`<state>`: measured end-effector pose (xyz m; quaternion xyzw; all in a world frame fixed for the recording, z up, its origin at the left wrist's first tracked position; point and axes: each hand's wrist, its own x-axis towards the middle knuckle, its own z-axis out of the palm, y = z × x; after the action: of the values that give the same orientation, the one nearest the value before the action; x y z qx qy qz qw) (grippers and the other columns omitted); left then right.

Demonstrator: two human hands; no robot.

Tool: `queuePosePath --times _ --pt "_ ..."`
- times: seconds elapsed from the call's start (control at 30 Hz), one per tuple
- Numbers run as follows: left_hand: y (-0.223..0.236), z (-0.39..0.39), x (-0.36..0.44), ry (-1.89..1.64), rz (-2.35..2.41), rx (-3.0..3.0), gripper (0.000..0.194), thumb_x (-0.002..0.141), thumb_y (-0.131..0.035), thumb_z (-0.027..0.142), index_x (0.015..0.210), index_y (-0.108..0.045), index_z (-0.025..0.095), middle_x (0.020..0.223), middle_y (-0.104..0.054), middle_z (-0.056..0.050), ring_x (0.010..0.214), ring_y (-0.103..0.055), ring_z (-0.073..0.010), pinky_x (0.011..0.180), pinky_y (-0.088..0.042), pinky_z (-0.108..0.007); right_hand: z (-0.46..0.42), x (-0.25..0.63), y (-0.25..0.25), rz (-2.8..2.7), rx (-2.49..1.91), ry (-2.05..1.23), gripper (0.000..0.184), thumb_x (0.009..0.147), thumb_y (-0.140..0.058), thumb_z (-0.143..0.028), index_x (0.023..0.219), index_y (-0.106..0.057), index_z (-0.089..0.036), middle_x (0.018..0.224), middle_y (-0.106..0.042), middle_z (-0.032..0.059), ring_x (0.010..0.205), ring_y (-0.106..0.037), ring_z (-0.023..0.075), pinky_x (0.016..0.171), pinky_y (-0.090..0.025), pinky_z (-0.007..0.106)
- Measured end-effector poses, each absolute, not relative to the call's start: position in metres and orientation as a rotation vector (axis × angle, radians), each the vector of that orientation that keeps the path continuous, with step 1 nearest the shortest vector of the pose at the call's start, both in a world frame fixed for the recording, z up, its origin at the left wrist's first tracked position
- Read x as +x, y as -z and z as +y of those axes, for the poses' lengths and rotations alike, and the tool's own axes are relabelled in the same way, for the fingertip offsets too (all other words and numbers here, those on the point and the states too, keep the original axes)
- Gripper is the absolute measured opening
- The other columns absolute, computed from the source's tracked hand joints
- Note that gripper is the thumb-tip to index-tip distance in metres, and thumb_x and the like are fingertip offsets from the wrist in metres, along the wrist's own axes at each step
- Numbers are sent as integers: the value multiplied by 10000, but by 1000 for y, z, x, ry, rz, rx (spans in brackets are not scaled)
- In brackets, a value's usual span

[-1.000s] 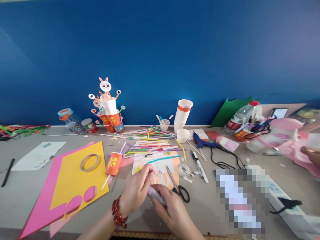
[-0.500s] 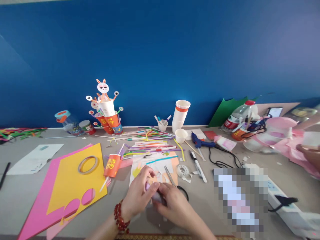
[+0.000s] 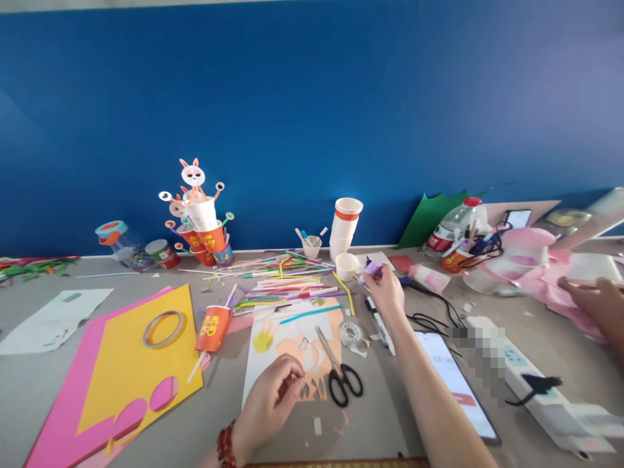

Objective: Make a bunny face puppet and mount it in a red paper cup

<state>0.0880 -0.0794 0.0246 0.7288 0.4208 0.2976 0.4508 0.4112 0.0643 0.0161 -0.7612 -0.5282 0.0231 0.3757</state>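
Observation:
My right hand (image 3: 387,294) is stretched forward and grips a small purple object (image 3: 372,269) whose kind I cannot make out. It is beside a white paper cup (image 3: 347,266) and over the blue glue gun (image 3: 405,281), which it partly hides. My left hand (image 3: 273,402), with a red bead bracelet at the wrist, is closed in a pinch near the table's front; whatever its fingertips hold is hidden. Just beyond lie peach paper with cut-outs (image 3: 333,320) and black-handled scissors (image 3: 345,385), blades partly open. A tape roll (image 3: 351,333) and a marker (image 3: 379,325) lie to the right.
Straws (image 3: 292,284) lie in a heap at the back. Yellow card (image 3: 121,344) and a red cup (image 3: 213,328) are on the left. A phone (image 3: 458,383) and a power strip (image 3: 524,374) lie on the right. Another person's hand (image 3: 597,305) touches pink material.
My hands have come apart. The right one has moved forward and right with the purple object; the left has dropped slightly toward me. The scissors now show fully.

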Motion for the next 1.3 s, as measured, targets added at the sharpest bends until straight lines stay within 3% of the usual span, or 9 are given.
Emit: queuePosePath --times 0.57,1.13,1.3 --pt "-19 -87 83 -716 1025 1954 208 975 -430 232 786 -512 204 779 -608 -23 739 -576 -160 707 -415 -253 70 407 -5 -1514 -2029 -21 218 819 -622 -400 912 -548 -218 859 -717 61 800 -670 252 556 -375 259" --pt "-19 -88 78 -692 1050 1982 217 977 -415 258 790 -513 206 771 -605 -31 729 -574 -168 702 -423 -264 66 410 4 -1619 -2047 -138 201 812 -638 -334 946 -599 -189 870 -722 75 810 -680 236 632 -461 263" --pt "-23 -86 76 -684 1064 1969 234 977 -419 271 770 -505 204 755 -592 -29 701 -559 -161 659 -415 -250 59 409 -5 -1624 -2055 -127 313 811 -640 -334 1078 -583 -181 1013 -706 102 904 -672 245 680 -484 275"
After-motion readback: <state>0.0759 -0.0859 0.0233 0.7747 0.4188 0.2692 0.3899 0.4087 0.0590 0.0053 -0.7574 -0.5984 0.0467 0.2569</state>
